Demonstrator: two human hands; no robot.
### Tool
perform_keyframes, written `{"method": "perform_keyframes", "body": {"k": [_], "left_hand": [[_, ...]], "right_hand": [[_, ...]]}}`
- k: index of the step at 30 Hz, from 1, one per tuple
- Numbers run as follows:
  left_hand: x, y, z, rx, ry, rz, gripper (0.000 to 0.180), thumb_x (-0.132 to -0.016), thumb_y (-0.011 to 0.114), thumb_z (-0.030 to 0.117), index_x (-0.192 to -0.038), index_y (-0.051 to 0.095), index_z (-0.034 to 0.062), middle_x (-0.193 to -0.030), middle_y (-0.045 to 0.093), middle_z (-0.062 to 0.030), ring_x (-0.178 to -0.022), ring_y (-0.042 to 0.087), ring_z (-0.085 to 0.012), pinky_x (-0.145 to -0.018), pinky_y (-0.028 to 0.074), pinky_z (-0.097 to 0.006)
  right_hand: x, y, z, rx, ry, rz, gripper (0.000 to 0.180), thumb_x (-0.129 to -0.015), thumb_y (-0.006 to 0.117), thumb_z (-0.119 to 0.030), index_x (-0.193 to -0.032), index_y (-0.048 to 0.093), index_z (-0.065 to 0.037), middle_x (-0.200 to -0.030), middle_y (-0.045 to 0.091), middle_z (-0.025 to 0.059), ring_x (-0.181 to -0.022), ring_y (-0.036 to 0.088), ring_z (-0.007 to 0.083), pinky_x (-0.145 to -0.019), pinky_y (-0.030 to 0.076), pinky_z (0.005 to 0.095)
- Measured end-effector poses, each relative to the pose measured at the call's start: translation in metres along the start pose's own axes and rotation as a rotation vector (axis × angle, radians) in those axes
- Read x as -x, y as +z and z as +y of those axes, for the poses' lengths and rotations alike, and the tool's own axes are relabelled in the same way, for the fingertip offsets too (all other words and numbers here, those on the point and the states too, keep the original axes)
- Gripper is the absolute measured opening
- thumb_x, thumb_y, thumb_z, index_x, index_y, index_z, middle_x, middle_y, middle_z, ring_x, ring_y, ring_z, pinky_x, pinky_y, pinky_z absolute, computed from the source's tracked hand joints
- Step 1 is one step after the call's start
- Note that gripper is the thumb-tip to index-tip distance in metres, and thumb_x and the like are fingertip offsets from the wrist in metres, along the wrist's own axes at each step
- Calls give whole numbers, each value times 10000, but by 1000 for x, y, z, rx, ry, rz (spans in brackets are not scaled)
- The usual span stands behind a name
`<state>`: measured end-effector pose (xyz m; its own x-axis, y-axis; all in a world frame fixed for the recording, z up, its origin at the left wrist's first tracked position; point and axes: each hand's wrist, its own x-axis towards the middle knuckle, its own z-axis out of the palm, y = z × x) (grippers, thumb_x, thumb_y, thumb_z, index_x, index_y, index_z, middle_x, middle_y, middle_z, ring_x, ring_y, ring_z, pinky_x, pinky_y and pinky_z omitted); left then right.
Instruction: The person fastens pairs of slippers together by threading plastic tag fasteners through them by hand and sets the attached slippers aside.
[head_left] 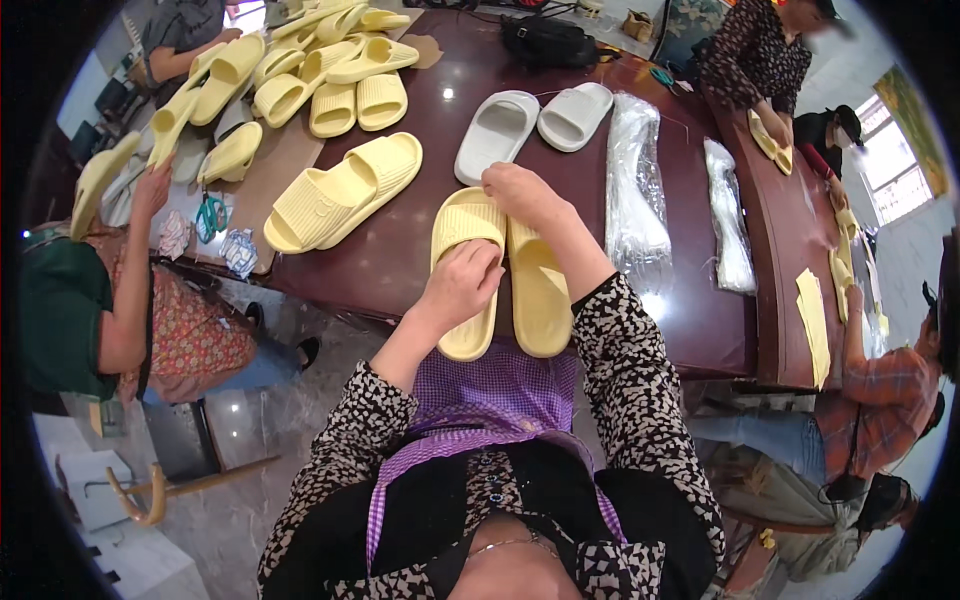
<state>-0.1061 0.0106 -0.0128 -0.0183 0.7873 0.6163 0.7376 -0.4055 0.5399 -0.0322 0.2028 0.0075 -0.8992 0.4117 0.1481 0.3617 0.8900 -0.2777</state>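
Two pale yellow slippers lie side by side at the table's near edge, toes pointing away from me. Over the left yellow slipper [466, 330], my left hand [462, 285] is closed, its curled fingertips at the strap's opening; what they pinch is hidden. My right hand [525, 195] reaches over the toe end of the right yellow slipper [541, 295] and covers part of its strap. Its fingers are drawn together near the gap between the toes, and whatever they hold cannot be made out. Just beyond it sits a grey slipper [497, 135], with a second grey slipper [575, 117] to its right.
A yellow pair [345, 192] lies left, before a heap of yellow slippers [330, 65]. Bundles of clear plastic strips [637, 190] lie right. Beside the table's left end, a person in a floral apron [195, 310] holds up slippers. Others work along the right side.
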Motion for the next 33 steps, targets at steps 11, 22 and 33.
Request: {"method": "perform_keyframes", "body": {"k": [11, 22, 33], "left_hand": [[-1, 3, -2, 1, -3, -18, 194, -767, 633, 16, -943, 551, 8, -895, 600, -139, -858, 599, -318, -759, 491, -385], [0, 3, -5, -24, 2, -17, 169, -770, 627, 37, -912, 535, 28, -886, 576, -121, -848, 589, -306, -743, 490, -387], [-1, -1, -8, -31, 15, -24, 188, -761, 637, 44, -921, 539, 30, -878, 576, -118, -839, 587, -309, -748, 490, -390]], "right_hand": [[3, -1, -6, -194, 22, -28, 155, -870, 512, -145, -922, 600, -28, -1010, 626, 153, -976, 576, 330, -839, 449, 411], [11, 3, -2, -212, 255, 179, 174, -883, 528, -166, -921, 596, -10, -796, 637, 187, -762, 619, 356, -729, 494, 408], [-2, 14, 7, -756, 313, 135, 181, -827, 599, -181, -938, 662, -52, -835, 682, 131, -761, 659, 247, -730, 509, 338]]}}
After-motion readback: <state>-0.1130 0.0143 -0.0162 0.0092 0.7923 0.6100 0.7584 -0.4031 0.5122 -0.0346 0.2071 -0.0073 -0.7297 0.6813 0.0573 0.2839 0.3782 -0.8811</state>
